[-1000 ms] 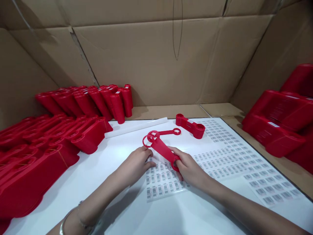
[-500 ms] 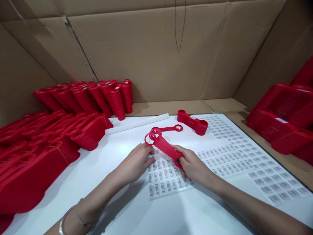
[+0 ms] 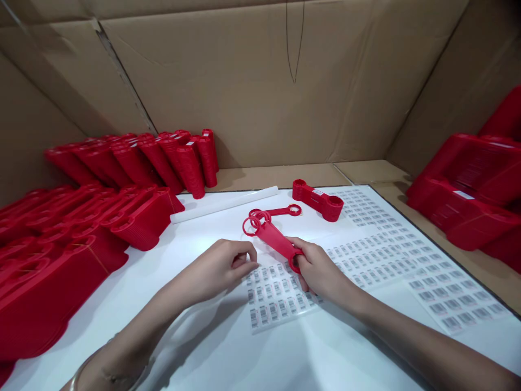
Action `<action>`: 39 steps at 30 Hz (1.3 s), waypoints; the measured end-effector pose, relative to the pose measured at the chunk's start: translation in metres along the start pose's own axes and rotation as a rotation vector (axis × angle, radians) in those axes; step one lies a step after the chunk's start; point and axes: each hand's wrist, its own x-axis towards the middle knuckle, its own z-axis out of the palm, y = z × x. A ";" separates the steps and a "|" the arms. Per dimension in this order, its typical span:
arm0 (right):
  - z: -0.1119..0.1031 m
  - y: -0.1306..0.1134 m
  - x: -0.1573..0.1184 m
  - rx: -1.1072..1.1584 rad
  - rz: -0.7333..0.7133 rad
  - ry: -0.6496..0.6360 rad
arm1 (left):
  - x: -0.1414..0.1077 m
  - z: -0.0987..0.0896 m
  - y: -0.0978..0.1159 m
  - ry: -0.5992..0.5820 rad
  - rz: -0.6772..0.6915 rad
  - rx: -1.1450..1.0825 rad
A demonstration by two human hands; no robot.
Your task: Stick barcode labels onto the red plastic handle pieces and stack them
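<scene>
My right hand (image 3: 315, 265) grips the near end of a few fanned red plastic pieces (image 3: 275, 240) with ring-shaped ends, held over a sheet of barcode labels (image 3: 272, 293). To their left, my left hand (image 3: 226, 266) has its thumb and index fingertips pressed together at the sheet's upper left corner; whatever may be between them is too small to make out. Just behind the held pieces, a single red piece (image 3: 280, 211) lies flat on the white table.
A short stack of red pieces (image 3: 317, 200) with a white label lies behind. More label sheets (image 3: 378, 260) cover the right side. Large red stacks stand at left (image 3: 52, 293) and right (image 3: 464, 212). A white roll (image 3: 223, 205) lies before the cardboard wall (image 3: 244, 98).
My left hand has drawn slightly left, away from the held red pieces, and its thumb and index fingertips have come together. My right hand still holds the pieces.
</scene>
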 end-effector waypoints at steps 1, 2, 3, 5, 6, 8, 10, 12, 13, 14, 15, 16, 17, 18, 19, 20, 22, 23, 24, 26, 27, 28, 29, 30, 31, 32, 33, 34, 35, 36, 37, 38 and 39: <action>0.001 0.000 0.000 -0.003 -0.024 0.013 | 0.000 -0.001 0.002 0.001 -0.006 -0.097; 0.001 0.001 0.000 -0.011 -0.060 0.028 | 0.000 -0.001 0.005 0.026 -0.016 -0.203; 0.002 0.001 -0.001 -0.021 -0.104 0.043 | 0.001 0.001 0.009 0.066 -0.033 -0.309; 0.005 0.000 -0.002 -0.038 -0.199 0.065 | 0.004 0.007 0.015 0.137 -0.080 -0.496; 0.006 -0.001 -0.003 -0.041 -0.240 0.070 | 0.005 0.011 0.017 0.152 -0.103 -0.568; 0.008 -0.003 -0.006 -0.039 -0.290 0.074 | 0.007 0.019 0.020 0.134 -0.134 -0.664; 0.009 -0.005 -0.007 -0.043 -0.313 0.075 | 0.008 0.023 0.019 0.119 -0.147 -0.707; 0.009 -0.006 -0.008 -0.049 -0.321 0.067 | 0.009 0.023 0.018 0.123 -0.150 -0.723; 0.010 -0.006 -0.008 -0.051 -0.322 0.062 | 0.009 0.023 0.017 0.125 -0.153 -0.726; 0.010 -0.006 -0.009 -0.055 -0.323 0.058 | 0.009 0.022 0.016 0.126 -0.157 -0.728; 0.010 -0.006 -0.009 -0.059 -0.321 0.058 | 0.009 0.021 0.016 0.125 -0.161 -0.730; 0.011 -0.006 -0.009 -0.066 -0.319 0.059 | 0.009 0.020 0.015 0.125 -0.163 -0.732; 0.011 -0.006 -0.009 -0.072 -0.319 0.062 | 0.008 0.019 0.015 0.126 -0.165 -0.734; 0.011 -0.006 -0.009 -0.079 -0.319 0.064 | 0.008 0.018 0.015 0.128 -0.167 -0.735; 0.011 -0.006 -0.009 -0.084 -0.320 0.065 | 0.008 0.018 0.015 0.128 -0.168 -0.737; 0.011 -0.007 -0.010 -0.088 -0.322 0.067 | 0.008 0.018 0.015 0.128 -0.169 -0.740; 0.011 -0.008 -0.011 -0.095 -0.327 0.067 | 0.008 0.017 0.016 0.126 -0.172 -0.746; 0.012 -0.008 -0.011 -0.097 -0.329 0.067 | 0.008 0.018 0.016 0.123 -0.174 -0.749; 0.012 -0.008 -0.011 -0.097 -0.330 0.065 | 0.008 0.018 0.016 0.121 -0.175 -0.753; 0.012 -0.008 -0.011 -0.093 -0.332 0.060 | 0.009 0.019 0.017 0.124 -0.170 -0.759; 0.012 -0.007 -0.011 -0.089 -0.332 0.056 | 0.009 0.019 0.017 0.129 -0.165 -0.758; 0.013 -0.006 -0.011 -0.085 -0.331 0.054 | 0.009 0.020 0.017 0.136 -0.157 -0.753; 0.013 -0.005 -0.011 -0.080 -0.330 0.051 | 0.010 0.021 0.017 0.146 -0.148 -0.742; 0.014 -0.005 -0.012 -0.073 -0.327 0.046 | 0.010 0.021 0.017 0.161 -0.140 -0.722; 0.014 -0.004 -0.012 -0.065 -0.322 0.040 | 0.010 0.021 0.017 0.179 -0.134 -0.694; 0.015 -0.003 -0.012 -0.055 -0.317 0.034 | 0.009 0.022 0.018 0.198 -0.131 -0.657; 0.015 -0.003 -0.012 -0.042 -0.314 0.030 | 0.009 0.022 0.018 0.220 -0.127 -0.612; 0.016 -0.003 -0.013 -0.029 -0.314 0.026 | 0.008 0.023 0.018 0.243 -0.125 -0.558; 0.016 -0.003 -0.013 -0.018 -0.316 0.024 | 0.007 0.024 0.019 0.272 -0.120 -0.495; 0.016 -0.004 -0.014 -0.011 -0.321 0.025 | 0.006 0.026 0.019 0.303 -0.111 -0.421; 0.016 -0.005 -0.015 -0.006 -0.326 0.028 | 0.005 0.028 0.020 0.340 -0.096 -0.332; 0.016 -0.005 -0.015 -0.005 -0.328 0.028 | 0.004 0.030 0.020 0.384 -0.074 -0.232; 0.016 -0.007 -0.016 -0.003 -0.329 0.026 | 0.003 0.032 0.020 0.432 -0.041 -0.125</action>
